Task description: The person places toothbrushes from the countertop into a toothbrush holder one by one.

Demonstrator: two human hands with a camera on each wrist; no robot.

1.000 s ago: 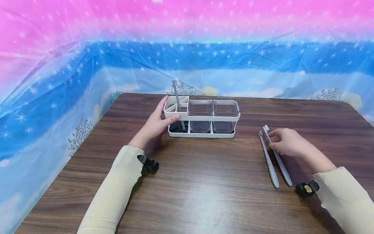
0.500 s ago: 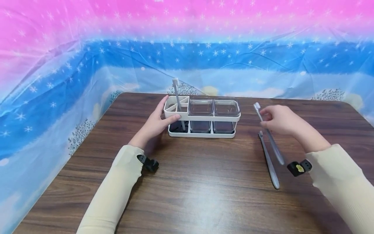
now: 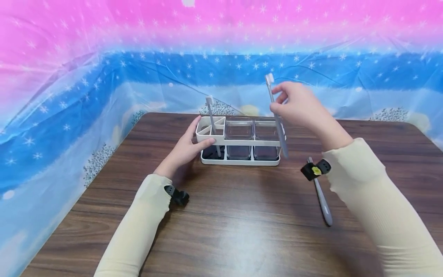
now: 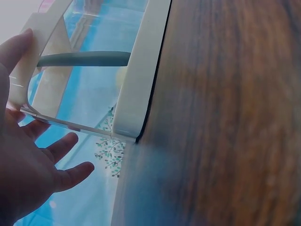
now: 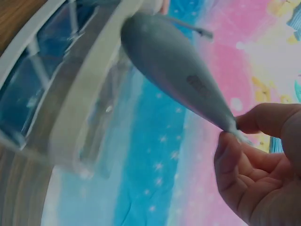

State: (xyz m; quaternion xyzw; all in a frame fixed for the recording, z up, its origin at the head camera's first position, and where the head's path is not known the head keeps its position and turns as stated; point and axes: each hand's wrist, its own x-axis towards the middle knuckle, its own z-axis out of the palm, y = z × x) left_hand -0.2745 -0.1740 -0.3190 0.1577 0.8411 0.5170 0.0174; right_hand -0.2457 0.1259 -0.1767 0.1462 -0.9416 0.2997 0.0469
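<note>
A white toothbrush holder (image 3: 240,142) stands on the table. My left hand (image 3: 185,152) grips its left end, thumb on the front of the upper rim and fingers round the side. One grey toothbrush (image 3: 210,109) stands in a divided slot there, bristles up; its handle (image 4: 89,59) crosses the gap in the left wrist view. Raised at the holder's right end, my right hand (image 3: 299,102) pinches a second grey toothbrush (image 3: 278,129) near the head between thumb and fingers, thick handle end (image 5: 174,66) down. A third toothbrush (image 3: 322,202) lies on the table, its head partly behind the wrist camera.
Two clear square cups (image 3: 238,132) sit in the holder's middle and right places. The brown wooden table (image 3: 221,215) spreads around it. A pink and blue snowflake cloth (image 3: 166,65) hangs behind and to the left.
My right hand has lifted the second toothbrush from beside the third one and carried it up and left to the holder's right end. My left hand keeps its grip on the holder.
</note>
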